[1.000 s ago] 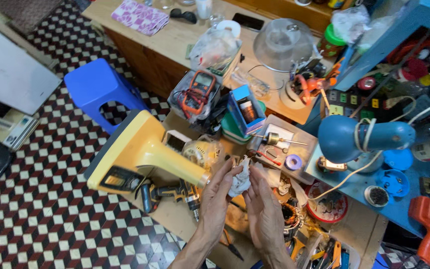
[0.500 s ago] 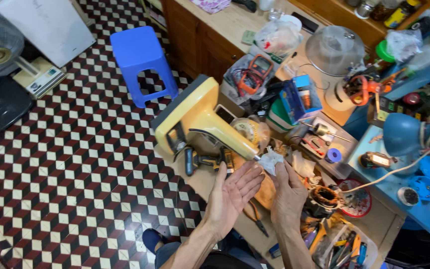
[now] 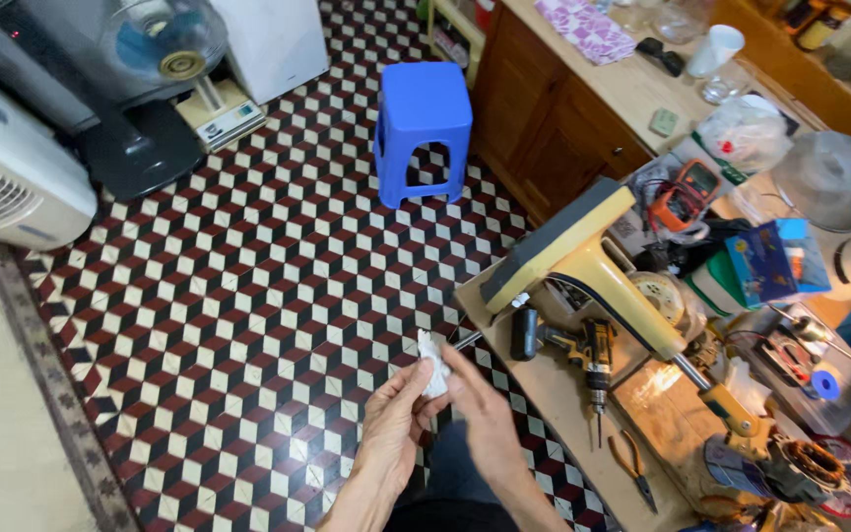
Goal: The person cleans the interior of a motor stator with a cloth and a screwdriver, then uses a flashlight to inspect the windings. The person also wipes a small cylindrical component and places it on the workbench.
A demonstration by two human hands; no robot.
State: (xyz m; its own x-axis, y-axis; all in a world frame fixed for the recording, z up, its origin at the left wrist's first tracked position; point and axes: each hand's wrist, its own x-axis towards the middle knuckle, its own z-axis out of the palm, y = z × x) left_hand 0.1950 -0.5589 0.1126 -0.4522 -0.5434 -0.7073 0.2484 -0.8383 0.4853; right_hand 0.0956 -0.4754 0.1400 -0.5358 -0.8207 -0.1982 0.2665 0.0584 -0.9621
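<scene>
Head view | both hands [image 3: 445, 419] pinch crumpled white tissue [image 3: 431, 360]

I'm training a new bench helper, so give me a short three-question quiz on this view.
1. True or false: both hands pinch the white tissue.
2. Which thing lies nearest the hands on the bench?
A. cordless drill
B. paper cup
C. multimeter
3. Fill in: the blue stool stands on the ____ floor.

Key
1. True: the left hand and right hand meet on it, out over the floor.
2. A: the cordless drill lies at the bench's near edge; the paper cup and multimeter lie farther back.
3. Tiled.
</scene>
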